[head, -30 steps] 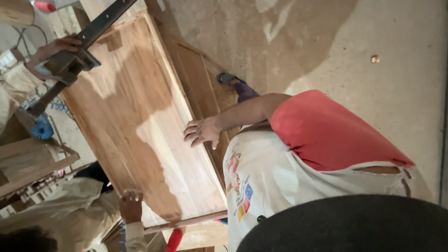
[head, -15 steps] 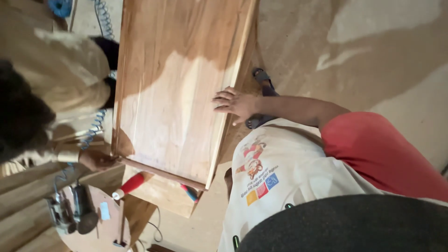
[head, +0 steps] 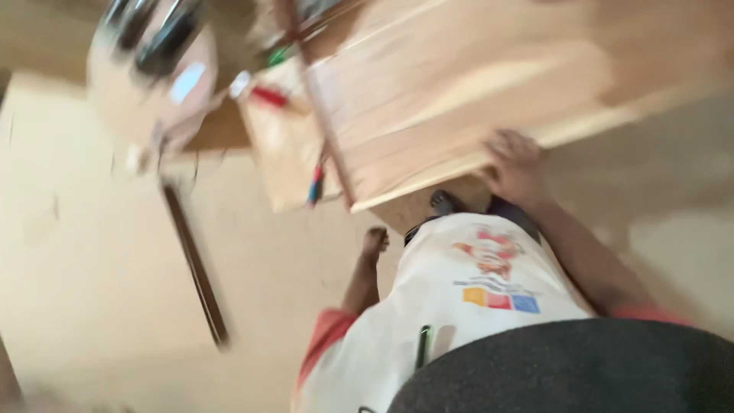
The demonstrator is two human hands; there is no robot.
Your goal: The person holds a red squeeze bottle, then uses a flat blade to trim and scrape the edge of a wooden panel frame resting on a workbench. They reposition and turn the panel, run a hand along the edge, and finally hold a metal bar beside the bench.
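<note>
Wooden panel (head: 459, 92), broad, stiff and probably heavy, lies before us; our right hand (head: 518, 164) grips its near edge, our left hand (head: 375, 243) hangs loose, empty.

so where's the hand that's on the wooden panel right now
In the head view the right hand rests on the near edge of the wooden panel, right of centre, just above the white shirt.

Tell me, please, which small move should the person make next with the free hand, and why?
Probably bring the left hand up to the near edge of the wooden panel. Only the right hand rests on that edge, the panel is wide, and the left hand hangs free beside the body. The picture is blurred, so the grip itself cannot be judged.
</note>
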